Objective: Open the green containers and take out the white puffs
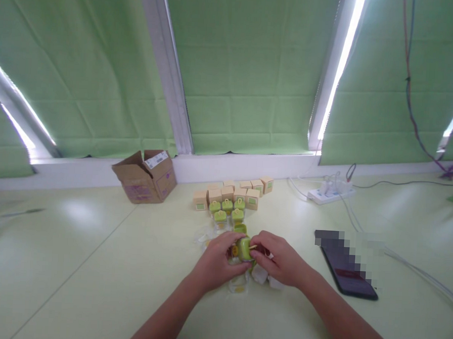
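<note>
just below the middle of the frame, my left hand (214,258) grips a small green-lidded container (244,249) around its body, probably to steady it while my right hand (282,259) pinches the yellow loop (253,247) at its lid. similar lidded containers (226,205) stand close together beyond it, with small boxes (214,195) behind them, a grouping that seems to leave my hands room. a phone (352,277) lies at the lower right, perhaps out of my way.

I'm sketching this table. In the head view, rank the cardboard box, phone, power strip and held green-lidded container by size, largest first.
1. Cardboard box and phone: too close to rank, and the phone lies nearer the camera.
2. Power strip
3. Green-lidded container, partly covered by the left hand and right hand.
</note>
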### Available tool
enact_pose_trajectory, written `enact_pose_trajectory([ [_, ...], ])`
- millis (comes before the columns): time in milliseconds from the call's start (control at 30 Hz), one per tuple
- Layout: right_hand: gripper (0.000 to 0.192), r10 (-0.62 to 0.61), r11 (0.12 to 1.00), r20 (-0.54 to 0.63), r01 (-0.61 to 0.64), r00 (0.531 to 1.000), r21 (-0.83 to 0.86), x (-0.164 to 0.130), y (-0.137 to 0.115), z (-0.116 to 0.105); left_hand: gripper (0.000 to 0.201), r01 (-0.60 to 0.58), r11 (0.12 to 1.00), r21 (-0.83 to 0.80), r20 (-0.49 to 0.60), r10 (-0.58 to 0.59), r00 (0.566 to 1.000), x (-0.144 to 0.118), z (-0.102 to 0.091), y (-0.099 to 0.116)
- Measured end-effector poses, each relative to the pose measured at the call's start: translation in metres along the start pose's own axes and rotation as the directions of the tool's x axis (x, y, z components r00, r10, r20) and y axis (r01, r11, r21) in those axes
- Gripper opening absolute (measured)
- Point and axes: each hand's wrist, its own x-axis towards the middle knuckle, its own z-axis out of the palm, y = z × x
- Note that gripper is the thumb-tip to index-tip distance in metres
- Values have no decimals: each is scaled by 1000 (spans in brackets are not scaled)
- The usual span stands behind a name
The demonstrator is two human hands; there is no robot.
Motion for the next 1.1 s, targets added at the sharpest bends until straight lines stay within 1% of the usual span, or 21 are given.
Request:
enact_pose_trajectory([
  [300,7,-38,996,-87,44,995,78,3,0,0,47,-35,999,0,-39,35,999,-1,1,0],
  [433,8,-47,992,-97,57,994,109,4,-1,0,47,-49,999,-3,-41,49,998,-1,1,1],
  [600,10,-27,993,-97,38,995,114,3,-1,1,46,-39,999,-2,-32,39,999,0,-2,3],
  [733,9,22,992,-84,-11,996,128,1,0,3,47,-43,999,-7,-21,43,999,0,-4,5],
  [867,16,85,980,-79,-69,993,186,-1,2,2,44,-43,999,-9,-30,43,999,0,-7,4],
  [1000,17,178,940,-92,-142,980,310,-1,5,2,40,-44,999,0,-70,44,997,0,-7,0],
  [1100,18,245,877,-85,-183,966,444,0,4,3,40,-38,999,3,-82,38,996,-1,-6,-1],
])
